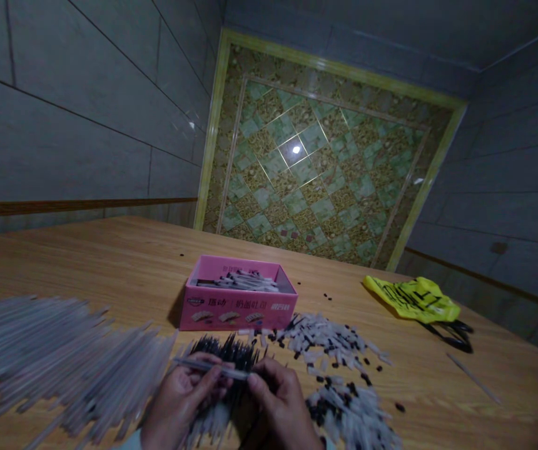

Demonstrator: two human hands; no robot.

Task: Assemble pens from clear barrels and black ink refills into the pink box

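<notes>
While pinching slim tube (237, 374) in fingers of left hand (182, 390) and right hand (281, 390), has pink box (238, 312) at 12 o'clock, tube pile (123, 369) at 9.

The worktop (109, 256) before me looks like wood or wood-grain laminate, smooth with a low sheen. By its near edge, the slim tube (236, 373) between my left hand (187, 394) and right hand (282, 394) is translucent plastic, smooth and faintly shiny. Toward the left edge, the loose tubes (39, 350) look like similar clear, slick plastic. The pink box (238, 310) seems to me smooth printed card, softly glossy. Toward the right edge, the yellow bag (412, 300) is thin, crinkled plastic. Past the far edge, I see a patterned panel (325, 209) of polished tile, glossy enough to mirror a light.
</notes>
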